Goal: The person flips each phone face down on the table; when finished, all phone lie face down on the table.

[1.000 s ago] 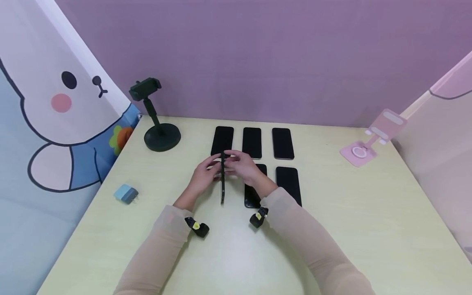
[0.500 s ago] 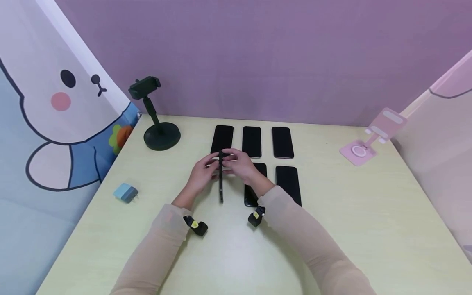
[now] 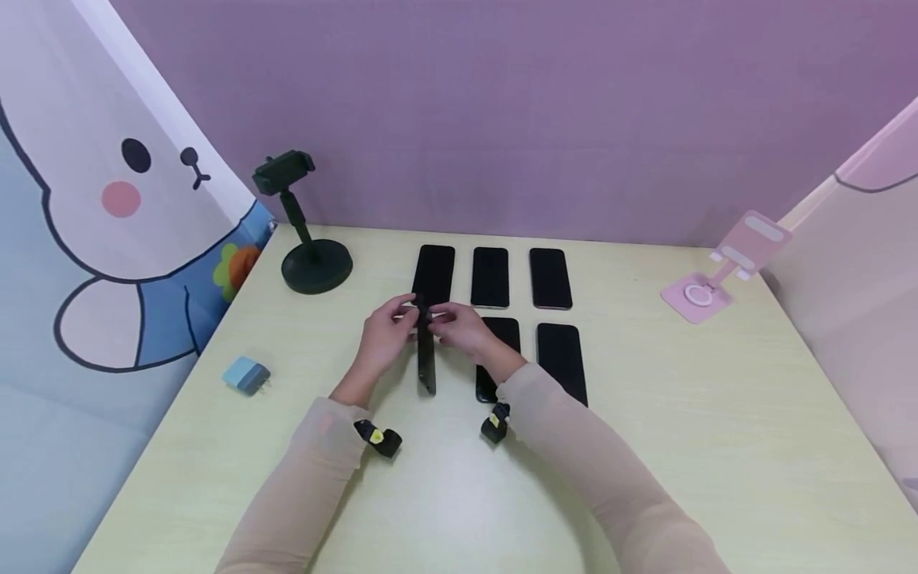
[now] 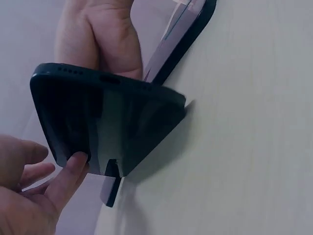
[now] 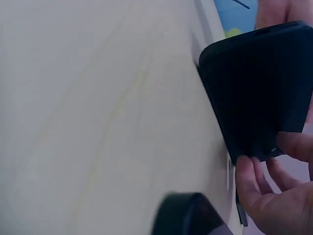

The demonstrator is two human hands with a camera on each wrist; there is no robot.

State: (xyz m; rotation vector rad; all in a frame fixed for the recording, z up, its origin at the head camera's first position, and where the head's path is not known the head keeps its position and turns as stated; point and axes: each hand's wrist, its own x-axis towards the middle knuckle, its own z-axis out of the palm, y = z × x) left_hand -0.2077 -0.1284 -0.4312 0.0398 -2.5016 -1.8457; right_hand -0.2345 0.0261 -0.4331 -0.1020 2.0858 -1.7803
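Observation:
A dark smartphone (image 3: 426,359) stands on its long edge, slightly tilted, between my two hands over the middle of the table. My left hand (image 3: 383,339) holds its far end from the left; in the left wrist view a fingertip lies against the glossy face of the phone (image 4: 105,117). From the other side my right hand (image 3: 466,329) pinches that same end. The right wrist view shows the right hand's fingertips (image 5: 247,169) at the far corner of the dark phone (image 5: 259,88). Several other black phones lie flat, including one (image 3: 433,273) just beyond my hands.
Two rows of phones fill the table's middle, with one phone (image 3: 562,363) beside my right forearm. A black phone stand (image 3: 315,265) is at back left, a pink stand (image 3: 706,293) at back right. A blue plug charger (image 3: 246,375) lies left.
The phone between my hands has turned from edge-on so that more of its broad side shows. Both hands have shifted slightly left, and the right hand's fingers have come lower on it.

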